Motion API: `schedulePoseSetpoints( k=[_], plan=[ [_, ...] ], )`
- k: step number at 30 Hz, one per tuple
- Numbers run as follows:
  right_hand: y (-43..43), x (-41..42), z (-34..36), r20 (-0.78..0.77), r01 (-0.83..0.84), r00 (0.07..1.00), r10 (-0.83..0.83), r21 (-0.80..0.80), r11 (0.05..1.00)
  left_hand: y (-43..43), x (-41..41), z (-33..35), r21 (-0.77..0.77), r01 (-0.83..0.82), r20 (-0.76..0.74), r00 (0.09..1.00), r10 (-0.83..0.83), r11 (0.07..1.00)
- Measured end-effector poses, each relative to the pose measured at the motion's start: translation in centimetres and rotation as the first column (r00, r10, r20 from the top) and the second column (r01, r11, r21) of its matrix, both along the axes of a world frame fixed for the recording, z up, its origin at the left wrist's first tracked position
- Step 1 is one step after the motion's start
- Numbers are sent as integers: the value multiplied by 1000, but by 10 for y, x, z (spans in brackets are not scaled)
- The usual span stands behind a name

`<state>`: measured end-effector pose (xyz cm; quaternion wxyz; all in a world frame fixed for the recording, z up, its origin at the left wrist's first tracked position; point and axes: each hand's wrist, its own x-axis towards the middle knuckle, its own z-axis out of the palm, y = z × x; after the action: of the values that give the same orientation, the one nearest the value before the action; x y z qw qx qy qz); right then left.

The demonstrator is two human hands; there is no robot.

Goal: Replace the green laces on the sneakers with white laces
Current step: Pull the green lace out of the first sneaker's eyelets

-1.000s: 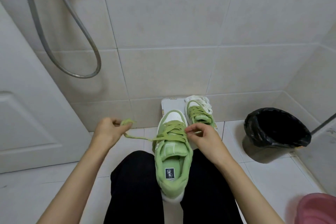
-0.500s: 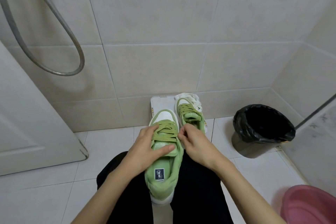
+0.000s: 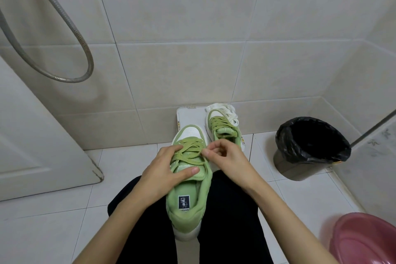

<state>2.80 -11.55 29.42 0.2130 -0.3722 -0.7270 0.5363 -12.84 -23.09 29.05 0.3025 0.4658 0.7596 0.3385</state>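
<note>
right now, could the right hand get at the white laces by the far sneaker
Probably yes: the white laces lie uncovered by the far sneaker, just past the right hand, but it is pinching the green lace of the near sneaker.

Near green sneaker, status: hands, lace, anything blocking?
Left hand grips green-and-white sneaker at tongue. Right hand pinches its green lace, not yet out. Nothing blocking; white laces lie by far sneaker.
</note>
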Motion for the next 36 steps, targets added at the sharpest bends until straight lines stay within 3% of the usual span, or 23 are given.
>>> schedulePoseSetpoints(
  k=[2, 5, 6, 8, 9, 10, 11, 12, 13, 14, 15, 16, 17, 19, 22, 28, 33, 36],
  plan=[
    [-1, 2, -3, 7, -39, 999, 40, -91, 995, -1, -2, -1, 0, 1, -3, 1000, -1, 1000],
    [-5, 3, -5, -14, -40, 999, 39, -84, 996, -3, -3, -1, -1, 2, -6, 1000, -2, 1000],
    [-4, 5, -3, 15, -63, 998, 63, -27, 998, -3, -3, -1, -5, 1, -15, 1000, -1, 1000],
    [2, 11, 4, 182, -197, 971, 153, 250, 948, -3, -2, -1, -20, 4, -55, 998, -5, 1000],
    [8, 15, 9, 288, -287, 943, 168, 442, 850, -3, -2, -1, -31, 4, -79, 997, -7, 1000],
    [14, 18, 13, 369, -360, 918, 143, 630, 688, -3, -2, -1, -40, 4, -99, 995, -8, 999],
    [19, 17, 15, 420, -402, 903, 92, 750, 525, -4, -2, -1, -45, 3, -110, 994, -8, 999],
    [21, 15, 14, 421, -390, 907, 35, 803, 450, -4, -2, -1, -42, 0, -109, 994, -5, 999],
    [18, 9, 13, 408, -363, 913, 12, 800, 478, -4, -2, 0, -36, 0, -101, 995, -3, 999],
    [13, 2, 13, 359, -285, 933, 7, 729, 622, -4, -2, 0, -29, 1, -87, 996, -3, 1000],
    [8, -3, 13, 256, -140, 967, -14, 571, 809, -4, -3, 0, -21, 2, -72, 997, -4, 1000],
    [6, -7, 10, 166, -26, 986, -28, 317, 948, -4, -3, 1, -14, 5, -58, 998, -5, 1000],
    [5, -8, 8, 88, 34, 995, -41, 77, 996, -5, -4, 1, -10, 6, -47, 999, -6, 1000],
    [8, -3, 4, 17, 31, 999, -28, -188, 982, -6, -4, 1, -7, 3, -36, 999, -3, 1000],
    [8, 6, 4, -135, -42, 991, -10, -378, 925, -7, -5, 1, -2, -4, -23, 1000, 4, 1000],
    [11, 17, -4, -290, -137, 957, 12, -416, 899, -6, -4, -1, 1, 9, -39, 999, -9, 1000],
    [30, 23, 6, -84, -114, 991, 103, -137, 984, -4, -4, -2, -9, 18, -45, 999, -19, 1000],
    [35, 18, 12, -193, -191, 970, 146, -245, 950, -4, -5, -3, -6, -1, -32, 999, 1, 1000]
  ],
)
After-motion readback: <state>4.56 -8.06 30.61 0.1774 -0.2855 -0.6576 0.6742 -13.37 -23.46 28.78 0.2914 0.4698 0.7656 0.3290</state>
